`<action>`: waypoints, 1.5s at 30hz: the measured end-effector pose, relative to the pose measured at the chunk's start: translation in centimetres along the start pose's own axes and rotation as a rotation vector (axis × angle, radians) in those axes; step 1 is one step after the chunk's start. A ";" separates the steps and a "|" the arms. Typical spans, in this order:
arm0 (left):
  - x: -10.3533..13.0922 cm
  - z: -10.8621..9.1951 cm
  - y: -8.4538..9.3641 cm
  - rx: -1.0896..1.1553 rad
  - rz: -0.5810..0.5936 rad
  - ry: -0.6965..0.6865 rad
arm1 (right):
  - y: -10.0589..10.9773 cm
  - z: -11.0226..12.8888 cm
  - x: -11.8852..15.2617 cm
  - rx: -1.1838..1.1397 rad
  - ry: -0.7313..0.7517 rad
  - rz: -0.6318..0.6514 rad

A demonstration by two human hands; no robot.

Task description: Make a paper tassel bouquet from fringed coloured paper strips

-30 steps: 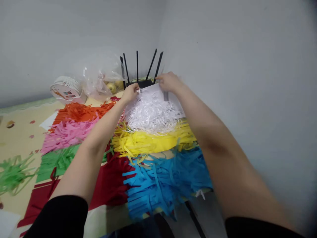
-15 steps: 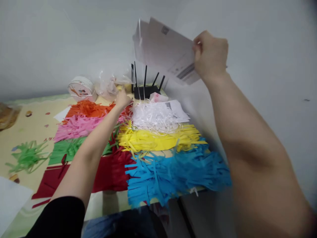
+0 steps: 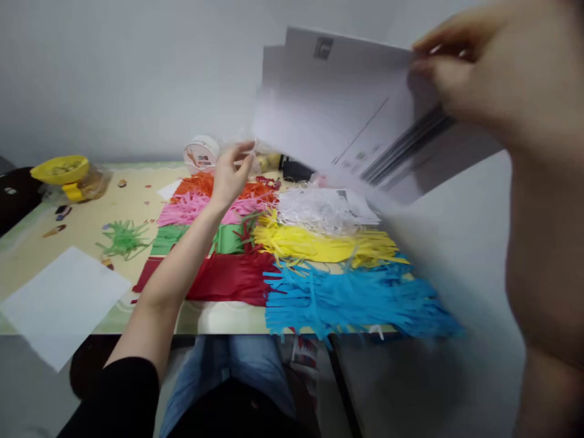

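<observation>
- Pinching the papers (image 3: 337,97) by an upper edge between thumb and fingers of the right hand (image 3: 497,79), well above the table (image 3: 219,319).
- Reaching leftward from the right hand with the papers, spanning most of the space toward the left hand (image 3: 232,176); running their long axis roughly crosswise, sloping down to the right.
- Touching the papers with the right hand, the nearer one; lining up the left fingertips just beside their left edge in view, leaving any contact there unclear.
- Curling the left thumb and forefinger to a narrow gap; leaving any grip on something thin too blurred to tell.
- Passing the left forearm over the pink strips (image 3: 182,210), green strips (image 3: 228,238) and red sheet (image 3: 232,280), with the orange strips (image 3: 201,185) showing around the left wrist.
- Hanging the papers higher than the white shreds (image 3: 314,210), lying to the right of the left hand.
- Showing the yellow strips (image 3: 328,246) nearer the body than those shreds, then the blue strips (image 3: 347,298), below and left of the right hand.
</observation>
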State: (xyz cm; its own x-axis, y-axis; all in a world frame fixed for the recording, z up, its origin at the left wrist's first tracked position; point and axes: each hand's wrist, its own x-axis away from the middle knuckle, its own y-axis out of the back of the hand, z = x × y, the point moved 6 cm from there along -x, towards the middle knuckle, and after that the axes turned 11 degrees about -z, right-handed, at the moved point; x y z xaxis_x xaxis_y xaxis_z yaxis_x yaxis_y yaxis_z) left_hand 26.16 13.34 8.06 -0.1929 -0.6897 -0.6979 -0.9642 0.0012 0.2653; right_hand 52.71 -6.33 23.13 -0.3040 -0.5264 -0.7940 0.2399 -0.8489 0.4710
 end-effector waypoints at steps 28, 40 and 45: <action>13.6 -0.1 24.5 -0.160 -0.027 0.182 | -19.4 14.3 32.9 -0.880 -0.630 0.511; 13.8 -0.7 20.5 -0.151 0.450 0.212 | -18.6 15.4 30.8 -0.879 -0.534 0.615; 14.8 -1.8 17.0 -0.273 0.560 0.205 | -18.0 17.7 24.4 -0.511 -0.041 0.504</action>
State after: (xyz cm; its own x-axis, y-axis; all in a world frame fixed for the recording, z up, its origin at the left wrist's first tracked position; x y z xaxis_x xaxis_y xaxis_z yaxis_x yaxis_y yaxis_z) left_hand 7.22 1.80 3.43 -0.5873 -0.7625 -0.2715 -0.6421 0.2347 0.7298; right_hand 24.66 -4.78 2.05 -0.0749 -0.8583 -0.5076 0.7590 -0.3792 0.5293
